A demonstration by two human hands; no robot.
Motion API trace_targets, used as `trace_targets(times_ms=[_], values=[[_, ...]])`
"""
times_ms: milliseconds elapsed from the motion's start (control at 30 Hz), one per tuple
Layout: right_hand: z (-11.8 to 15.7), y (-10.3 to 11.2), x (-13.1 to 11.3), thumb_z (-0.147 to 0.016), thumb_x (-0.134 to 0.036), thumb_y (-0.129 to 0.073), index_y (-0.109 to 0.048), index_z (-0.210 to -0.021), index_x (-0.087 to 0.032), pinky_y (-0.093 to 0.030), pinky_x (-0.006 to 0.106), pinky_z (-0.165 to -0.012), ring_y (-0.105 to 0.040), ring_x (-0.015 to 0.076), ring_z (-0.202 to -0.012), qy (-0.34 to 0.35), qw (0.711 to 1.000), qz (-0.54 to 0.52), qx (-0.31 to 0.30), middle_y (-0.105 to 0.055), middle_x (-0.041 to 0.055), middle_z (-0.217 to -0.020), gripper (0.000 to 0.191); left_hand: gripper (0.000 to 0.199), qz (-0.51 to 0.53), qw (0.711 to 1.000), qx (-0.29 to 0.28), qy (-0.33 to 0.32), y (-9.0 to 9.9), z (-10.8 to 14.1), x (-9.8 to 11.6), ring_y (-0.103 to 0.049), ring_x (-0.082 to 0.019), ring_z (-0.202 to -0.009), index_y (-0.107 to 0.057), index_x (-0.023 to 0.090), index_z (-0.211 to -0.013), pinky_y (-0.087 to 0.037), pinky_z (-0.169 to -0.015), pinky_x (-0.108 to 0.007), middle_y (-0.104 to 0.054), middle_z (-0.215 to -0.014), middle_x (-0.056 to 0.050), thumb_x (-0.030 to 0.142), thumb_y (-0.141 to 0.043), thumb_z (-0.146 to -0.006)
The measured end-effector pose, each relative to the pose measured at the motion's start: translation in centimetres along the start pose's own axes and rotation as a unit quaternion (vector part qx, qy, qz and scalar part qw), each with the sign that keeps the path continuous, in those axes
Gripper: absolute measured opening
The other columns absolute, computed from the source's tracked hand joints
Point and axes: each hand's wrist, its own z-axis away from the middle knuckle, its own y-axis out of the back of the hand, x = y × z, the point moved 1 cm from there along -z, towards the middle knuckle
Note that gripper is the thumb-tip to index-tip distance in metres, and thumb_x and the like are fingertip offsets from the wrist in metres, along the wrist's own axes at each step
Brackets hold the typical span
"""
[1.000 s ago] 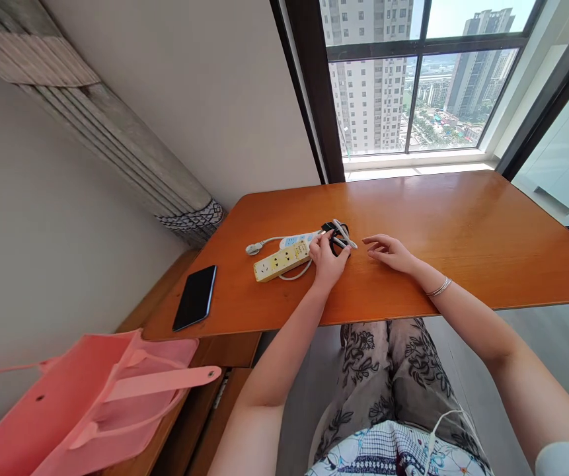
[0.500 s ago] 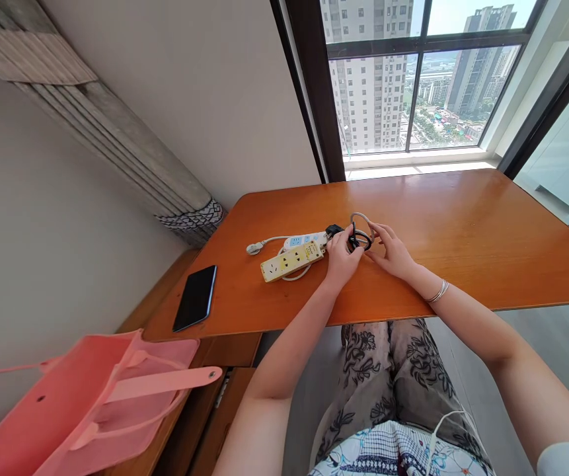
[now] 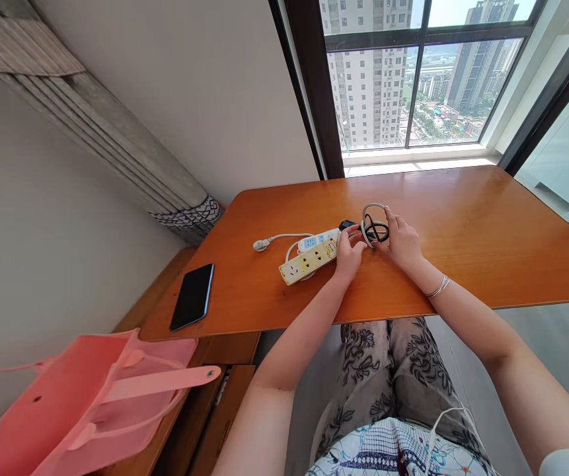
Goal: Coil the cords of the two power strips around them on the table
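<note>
Two power strips lie together on the table, partly overlapping. The yellowed power strip (image 3: 308,261) is nearer me, and the white power strip (image 3: 318,239) with blue sockets is behind it. My left hand (image 3: 349,254) is at their right end, its fingers closed around cable close to the yellowed strip. My right hand (image 3: 403,243) pinches a looped bundle of cords, a grey-white cord (image 3: 369,206) and a black cord (image 3: 377,231). A black plug (image 3: 347,225) shows just beyond my left fingers. A white plug (image 3: 260,245) lies at the left on its cord.
A dark phone (image 3: 192,297) lies at the table's left end. Below it, a pink bag (image 3: 100,390) stands open beside the table (image 3: 487,244). A window (image 3: 413,92) is behind the far edge, and a curtain (image 3: 115,145) hangs at the left.
The power strips and cord bundle have shifted right along the table with both hands. The right hand has lifted the loop slightly, and the white plug has been dragged a little rightward.
</note>
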Motion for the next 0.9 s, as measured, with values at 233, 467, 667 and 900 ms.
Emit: trace_targets(times_ms=[233,467,667,900], values=[[-0.1,-0.4,-0.1,-0.093,-0.025,-0.051,-0.034,-0.157,-0.017,-0.055,0.037,-0.083,-0.066,0.0299,-0.097,-0.003,1.0,0.011,0.002,-0.065,0.0189,-0.128,0.067,0.066,0.003,1.0,-0.023,0.014,-0.5,0.3,-0.8,-0.066,-0.021,-0.105,-0.052,0.018,-0.126,-0.053,-0.1,-0.042,-0.059,-0.131,-0.013,0.011,-0.07,-0.062],[0.2,-0.4,1.2,-0.095,-0.028,-0.049,-0.039,-0.156,-0.022,-0.055,0.045,-0.094,-0.069,0.0312,-0.102,0.001,0.992,-0.117,-0.036,-0.069,0.0146,-0.126,0.062,0.056,0.007,1.0,-0.022,0.019,0.0,-0.1,-1.0,-0.068,-0.021,-0.097,-0.062,0.018,-0.118,-0.056,-0.096,-0.04,-0.069,-0.114,-0.008,0.012,-0.068,-0.063],[-0.6,-1.0,3.6,-0.091,-0.034,-0.055,-0.038,-0.156,-0.023,-0.055,0.041,-0.096,-0.07,0.0203,-0.098,-0.032,0.918,-0.39,-0.063,-0.074,0.0037,-0.112,0.068,0.053,0.013,0.999,-0.024,0.018,0.0,0.1,-0.8,-0.069,-0.021,-0.096,-0.063,0.019,-0.116,-0.057,-0.095,-0.041,-0.071,-0.11,-0.007,0.012,-0.069,-0.064],[-1.1,-1.7,4.2,-0.089,-0.038,-0.057,-0.037,-0.156,-0.021,-0.057,0.035,-0.08,-0.066,0.0172,-0.083,-0.091,0.899,-0.422,-0.068,-0.071,0.0039,-0.096,0.072,0.057,0.045,0.998,-0.037,0.023,-0.1,0.6,-0.5,-0.068,-0.022,-0.102,-0.059,0.019,-0.118,-0.054,-0.1,-0.042,-0.068,-0.12,-0.009,0.012,-0.072,-0.063]])
